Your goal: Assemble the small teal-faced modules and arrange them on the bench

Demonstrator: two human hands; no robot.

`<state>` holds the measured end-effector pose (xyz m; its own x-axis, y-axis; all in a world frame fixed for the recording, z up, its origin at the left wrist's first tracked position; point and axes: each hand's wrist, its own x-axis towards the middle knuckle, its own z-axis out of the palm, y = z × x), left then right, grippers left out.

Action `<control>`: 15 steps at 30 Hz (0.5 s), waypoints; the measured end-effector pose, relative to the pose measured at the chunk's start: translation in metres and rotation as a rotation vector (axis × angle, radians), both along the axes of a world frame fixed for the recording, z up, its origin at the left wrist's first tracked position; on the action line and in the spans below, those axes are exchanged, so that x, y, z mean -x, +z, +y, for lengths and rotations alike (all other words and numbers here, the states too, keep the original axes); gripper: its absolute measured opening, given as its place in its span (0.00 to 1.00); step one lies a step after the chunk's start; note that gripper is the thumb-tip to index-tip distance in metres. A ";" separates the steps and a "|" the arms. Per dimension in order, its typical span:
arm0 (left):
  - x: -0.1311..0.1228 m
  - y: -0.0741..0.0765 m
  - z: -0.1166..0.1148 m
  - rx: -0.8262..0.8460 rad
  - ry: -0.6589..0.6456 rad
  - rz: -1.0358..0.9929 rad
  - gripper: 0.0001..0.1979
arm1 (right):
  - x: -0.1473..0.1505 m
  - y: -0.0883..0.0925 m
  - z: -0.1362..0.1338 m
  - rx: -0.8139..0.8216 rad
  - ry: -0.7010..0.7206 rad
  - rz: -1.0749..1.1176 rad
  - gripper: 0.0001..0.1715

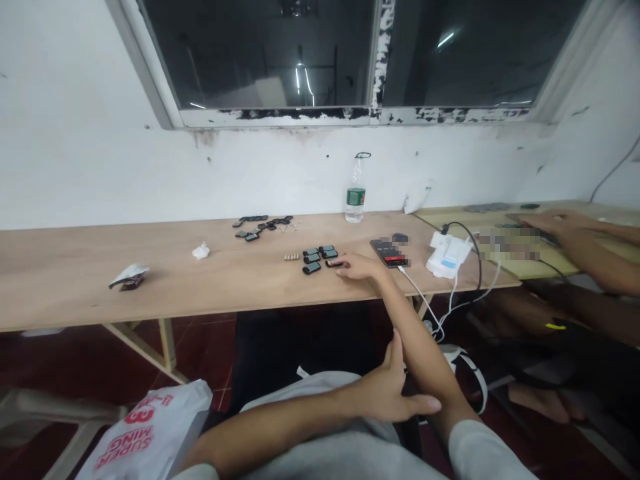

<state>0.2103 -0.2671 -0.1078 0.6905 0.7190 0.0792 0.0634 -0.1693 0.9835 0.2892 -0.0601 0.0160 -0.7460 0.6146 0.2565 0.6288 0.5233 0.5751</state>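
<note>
Okay, right hand stretched out low over the tabletop, fingers at a small black module near the front edge. Pinching or merely touching: can't tell at this size, with module partly under fingers. Left hand in front of torso, loosely spread, thumb out, nothing in grasp; seemingly laid against right forearm, maybe for support, contact not certain.

Just left of right hand, grey-faced modules grouped close, probably for short reach. Beside these, tan pegs in a neat row, likely for easy picking one by one. Farther back, looser pile of dark pieces with whitish bits, apparently set apart from the near group; too small for counting.

Smartphone face up, presumably for a readable screen, wired by white cable; display partly pixelated. Cable run below the tabletop edge hard to trace. Co-worker's hand at far right, contents masked by pixelation. Plastic bag cut off at bottom.
</note>
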 end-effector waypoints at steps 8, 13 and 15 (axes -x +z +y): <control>0.011 0.049 0.041 -0.101 0.119 -0.246 0.57 | 0.006 -0.002 0.000 0.575 0.186 0.907 0.24; 0.066 0.105 0.058 -0.213 -0.379 0.200 0.31 | 0.004 0.012 -0.007 0.574 0.136 1.085 0.16; 0.102 0.137 0.075 -0.278 -0.539 0.371 0.25 | 0.006 0.012 -0.009 0.599 0.120 1.052 0.13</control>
